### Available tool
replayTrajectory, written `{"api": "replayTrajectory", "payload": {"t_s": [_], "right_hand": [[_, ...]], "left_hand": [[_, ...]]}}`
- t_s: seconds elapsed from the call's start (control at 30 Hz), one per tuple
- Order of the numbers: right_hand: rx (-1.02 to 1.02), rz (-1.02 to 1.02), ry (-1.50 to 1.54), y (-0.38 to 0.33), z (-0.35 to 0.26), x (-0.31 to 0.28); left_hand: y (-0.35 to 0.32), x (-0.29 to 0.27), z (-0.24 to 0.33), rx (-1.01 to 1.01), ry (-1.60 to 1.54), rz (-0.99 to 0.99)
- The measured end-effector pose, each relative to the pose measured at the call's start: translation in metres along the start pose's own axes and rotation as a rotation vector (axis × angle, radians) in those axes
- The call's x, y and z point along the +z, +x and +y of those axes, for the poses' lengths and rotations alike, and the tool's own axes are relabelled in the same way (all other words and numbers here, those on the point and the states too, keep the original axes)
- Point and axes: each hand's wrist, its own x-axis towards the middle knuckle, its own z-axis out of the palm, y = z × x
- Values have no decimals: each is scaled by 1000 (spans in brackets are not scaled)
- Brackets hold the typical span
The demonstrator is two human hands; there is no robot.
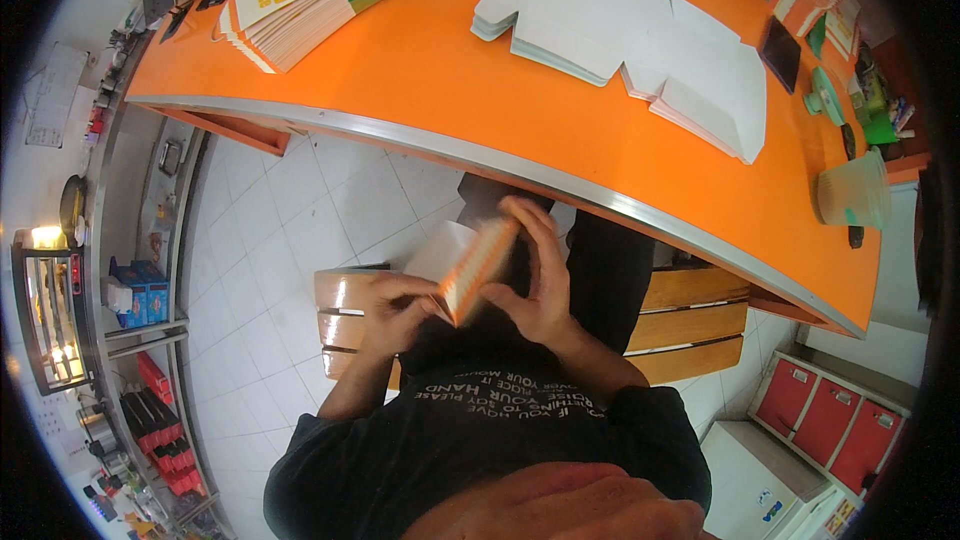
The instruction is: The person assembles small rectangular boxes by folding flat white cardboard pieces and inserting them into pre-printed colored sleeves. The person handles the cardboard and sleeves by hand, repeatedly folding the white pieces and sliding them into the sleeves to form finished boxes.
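Both hands are clamped on a flat white-and-orange cardboard box blank (468, 262): the left hand (395, 302) grips its lower edge, the right hand (537, 275) its right side. Beyond the hands lies the orange table (440, 70) with stacks of white die-cut blanks (620, 50).

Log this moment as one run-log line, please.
left hand: holds carton | right hand: holds same carton | place: over lap, below orange table | on table: flat white cartons

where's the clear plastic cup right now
In the head view, the clear plastic cup stands at the far right end of the orange counter, near its metal-trimmed front edge, to the right of the stacks of flat white carton blanks.
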Motion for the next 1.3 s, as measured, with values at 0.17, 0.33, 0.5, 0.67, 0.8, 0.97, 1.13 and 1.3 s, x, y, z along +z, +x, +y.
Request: {"api": "replayTrajectory", "payload": {"t_s": [0.17,0.33,0.5,0.67,0.8,0.97,1.13,1.3], "right_hand": [[118,-127,432,-4,-1,2],[214,-94,491,-10,-8,-4],[236,107,244,-16,-26,-11],[-108,228,-248,-8,-39,-3],[-89,28,-281,5,-51,-4],[-148,-115,-355,15,-65,4],[-255,124,-239,42,-82,29],[-516,374,-452,148,-121,12]], "left_hand": [[-1,11,7,-174,-285,-154],[-10,17,-12,-293,-716,-95],[13,17,-4,-430,-732,-171],[30,16,42,-169,275,-248],[15,-9,57,-129,476,-126],[12,-26,41,223,-221,483],[40,3,42,602,-102,585],[109,-9,76,713,307,469]]}}
